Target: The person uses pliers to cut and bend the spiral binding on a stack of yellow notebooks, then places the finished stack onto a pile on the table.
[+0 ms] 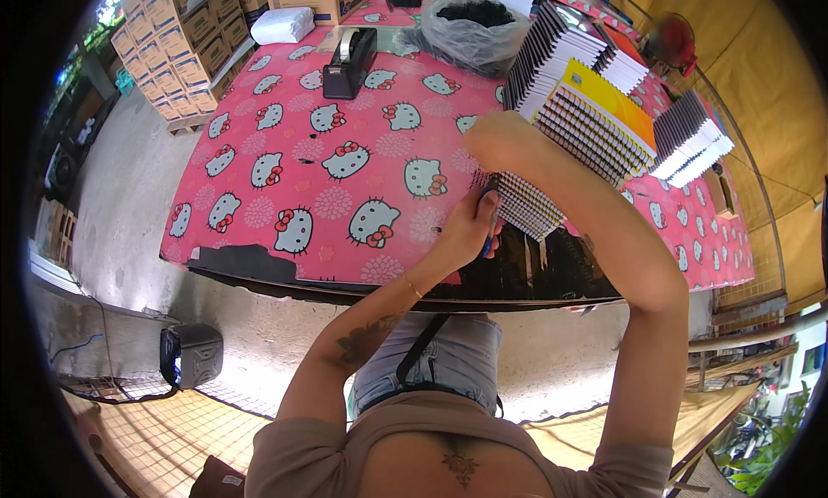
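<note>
My left hand [470, 226] is closed around blue-handled pliers [489, 242], partly hidden by the fingers. Their dark tip points up toward the near left end of a stack of spiral-bound notebooks [595, 110] with yellow-orange covers. Rows of wire or plastic coils [528, 203] face me along the stack's edge. Reaching across the front of the stack, my right hand [500, 142] is curled at the left ends of the coils. Its fingertips are turned away, so anything in them is hidden.
A black tape dispenser [349, 64] stands on the pink patterned table cover [302, 187]. Behind it are a plastic-lined container [474, 37] and a white package [283, 25]. More bound notebooks [690, 140] are piled at right. Stacked cartons [177, 45] stand beyond the table's left side.
</note>
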A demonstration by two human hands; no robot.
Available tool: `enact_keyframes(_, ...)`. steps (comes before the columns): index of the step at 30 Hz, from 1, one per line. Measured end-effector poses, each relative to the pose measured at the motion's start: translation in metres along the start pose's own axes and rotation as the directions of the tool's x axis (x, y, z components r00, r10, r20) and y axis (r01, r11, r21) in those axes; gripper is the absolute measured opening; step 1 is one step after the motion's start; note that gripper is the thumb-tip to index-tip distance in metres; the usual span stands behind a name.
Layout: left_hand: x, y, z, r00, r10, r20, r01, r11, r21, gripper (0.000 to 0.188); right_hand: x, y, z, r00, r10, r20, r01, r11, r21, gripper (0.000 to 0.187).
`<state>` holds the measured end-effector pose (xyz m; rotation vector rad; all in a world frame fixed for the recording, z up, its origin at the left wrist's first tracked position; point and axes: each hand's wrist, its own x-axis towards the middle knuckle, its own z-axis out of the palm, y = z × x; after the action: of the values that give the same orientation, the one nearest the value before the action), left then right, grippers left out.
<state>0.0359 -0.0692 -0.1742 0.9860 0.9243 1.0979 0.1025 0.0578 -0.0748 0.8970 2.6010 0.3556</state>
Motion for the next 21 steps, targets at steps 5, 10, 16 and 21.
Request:
enact_keyframes(5, -0.013, -0.014, -0.005, 0.997, -0.008, 0.081, 0.004, 0.998, 0.058, 0.038, -0.002, -0.01, -0.011, 0.996, 0.072, 0.044, -0.074, 0.996, 0.055, 0.021)
enact_keyframes(10, -0.003, -0.017, -0.009, 1.0, -0.021, 0.015, 0.022, 0.999, -0.031, 0.037, 0.0, -0.016, -0.015, 0.992, 0.071, 0.102, -0.075, 0.996, 0.041, 0.021)
enact_keyframes(16, 0.004, -0.012, -0.01, 0.999, -0.033, -0.002, 0.033, 0.999, 0.031, 0.037, 0.003, -0.012, 0.0, 0.997, 0.054, 0.047, -0.057, 0.997, 0.06, 0.02)
enact_keyframes(21, -0.007, -0.015, -0.008, 0.999, -0.028, 0.025, 0.026, 0.997, 0.073, 0.038, 0.0, -0.009, 0.004, 0.999, 0.045, 0.026, -0.047, 0.997, 0.06, 0.02)
